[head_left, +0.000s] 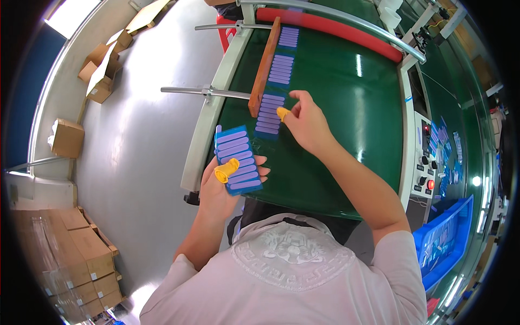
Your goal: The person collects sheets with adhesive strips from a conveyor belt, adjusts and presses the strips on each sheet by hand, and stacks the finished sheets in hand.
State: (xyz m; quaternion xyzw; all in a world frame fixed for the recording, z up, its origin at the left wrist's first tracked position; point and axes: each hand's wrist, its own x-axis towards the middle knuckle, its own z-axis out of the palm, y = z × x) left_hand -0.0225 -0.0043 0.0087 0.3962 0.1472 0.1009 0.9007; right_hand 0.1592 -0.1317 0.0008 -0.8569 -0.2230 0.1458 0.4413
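Observation:
My left hand (218,190) grips a blue rectangular piece (233,142) bearing a row of lavender, round-ended strips. Its thumb, in a yellow finger cot (226,170), presses on top, while fingertips show past the right edge. One lavender strip seems to stick out at the upper left corner. Over the green belt, my right hand (310,125) has its thumb and index finger apart with nothing between them. A yellow finger cot (283,112) covers that thumb, right beside the nearest blue piece with strips (269,115) on the belt.
Further blue pieces (281,69) lie in line along a brown guide bar (265,67) on the green belt (336,135). A red roller (336,31) crosses the far end. Right stand a control box (424,157) and a blue bin (444,244); cartons (76,249) are stacked left.

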